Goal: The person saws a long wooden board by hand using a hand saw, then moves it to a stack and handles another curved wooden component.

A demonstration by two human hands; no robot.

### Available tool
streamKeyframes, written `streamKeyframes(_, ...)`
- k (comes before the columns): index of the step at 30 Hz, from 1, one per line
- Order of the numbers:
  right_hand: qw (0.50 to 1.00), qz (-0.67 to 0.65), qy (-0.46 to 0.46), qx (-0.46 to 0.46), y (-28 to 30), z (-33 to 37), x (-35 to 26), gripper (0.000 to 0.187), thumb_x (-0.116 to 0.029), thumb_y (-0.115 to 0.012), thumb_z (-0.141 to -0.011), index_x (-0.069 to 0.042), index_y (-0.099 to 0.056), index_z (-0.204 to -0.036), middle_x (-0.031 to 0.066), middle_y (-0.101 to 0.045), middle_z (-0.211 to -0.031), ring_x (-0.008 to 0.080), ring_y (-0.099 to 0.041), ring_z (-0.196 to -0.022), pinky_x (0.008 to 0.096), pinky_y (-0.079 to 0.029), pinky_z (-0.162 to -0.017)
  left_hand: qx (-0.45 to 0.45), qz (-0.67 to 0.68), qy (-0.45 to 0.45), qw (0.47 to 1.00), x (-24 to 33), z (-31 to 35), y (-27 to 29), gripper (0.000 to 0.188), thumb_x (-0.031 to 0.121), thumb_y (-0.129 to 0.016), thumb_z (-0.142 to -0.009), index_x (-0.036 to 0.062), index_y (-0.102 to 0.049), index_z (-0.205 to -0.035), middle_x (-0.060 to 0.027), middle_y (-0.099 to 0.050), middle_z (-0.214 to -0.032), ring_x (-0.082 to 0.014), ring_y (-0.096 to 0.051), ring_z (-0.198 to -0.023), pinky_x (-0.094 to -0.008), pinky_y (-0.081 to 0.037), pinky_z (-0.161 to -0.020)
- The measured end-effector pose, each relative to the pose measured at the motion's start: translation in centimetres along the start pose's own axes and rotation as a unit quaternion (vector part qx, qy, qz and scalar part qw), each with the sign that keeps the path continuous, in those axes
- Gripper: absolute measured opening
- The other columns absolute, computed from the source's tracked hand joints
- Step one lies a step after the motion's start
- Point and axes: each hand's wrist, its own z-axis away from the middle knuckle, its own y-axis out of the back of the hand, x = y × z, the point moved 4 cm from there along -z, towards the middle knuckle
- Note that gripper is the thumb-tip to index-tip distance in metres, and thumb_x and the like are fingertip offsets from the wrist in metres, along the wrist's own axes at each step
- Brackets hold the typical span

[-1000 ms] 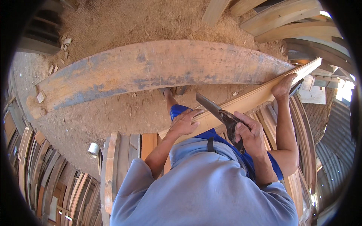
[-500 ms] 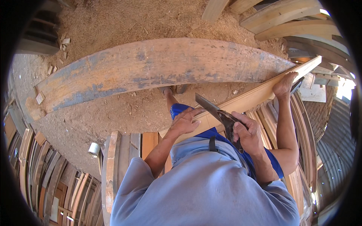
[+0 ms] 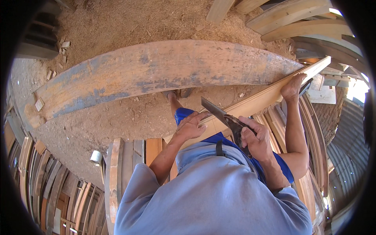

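A long pale wooden board (image 3: pixel 256 98) runs diagonally from my lap to the upper right, with my bare right foot (image 3: pixel 291 88) pressed on its far part. My left hand (image 3: pixel 190 126) grips the board's near part, its thumb and fingers lying over the wood. In my right hand (image 3: pixel 256 139) is a handsaw (image 3: pixel 214 111), its dark handle wrapped by my fingers. The saw's blade crosses over the board, pointing up and left, its tip close beside my left fingertips. Whether the teeth touch the wood I cannot tell. A thin line crosses the board between my hands.
A wide, worn, curved timber (image 3: pixel 168 64) spans the ground ahead. Sawdust (image 3: pixel 129 23) and wood scraps cover the floor. Stacked planks (image 3: pixel 47 180) stand at the left, and curved boards (image 3: pixel 297 17) lie at the upper right. A white can (image 3: pixel 96 157) stands near the left planks.
The view has shifted very slightly. My hands, the handsaw and the board keep nearly the same positions to one another.
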Motion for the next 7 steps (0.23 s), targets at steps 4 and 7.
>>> streamKeyframes(4, 1.0, 0.003, -0.005, 0.004, -0.2, 0.0, -0.3, 0.038, -0.008, -0.052, -0.1, 0.015, -0.056, -0.131, 0.001, -0.057, -0.069, 0.0062, -0.051, -0.057, 0.0238, -0.044, -0.054, -0.008, 0.008, 0.005, 1.0, 0.3, 0.1, 0.3, 0.06, 0.03, -0.065, -0.09, 0.0285, -0.048, -0.148, -0.0169, -0.058, -0.133, -0.0355, -0.055, -0.128, -0.0447, -0.045, -0.109)
streamKeyframes(7, 0.999, -0.031, -0.014, 0.003, -0.1, -0.6, 0.2, 0.039, -0.009, -0.054, -0.1, 0.014, -0.056, -0.131, 0.002, -0.058, -0.071, 0.0073, -0.051, -0.057, 0.0238, -0.044, -0.055, -0.025, 0.03, 0.022, 0.999, 1.1, 0.0, 1.0, 0.061, 0.029, -0.067, -0.089, 0.0254, -0.049, -0.147, -0.0184, -0.059, -0.136, -0.0342, -0.054, -0.13, -0.0424, -0.042, -0.112)
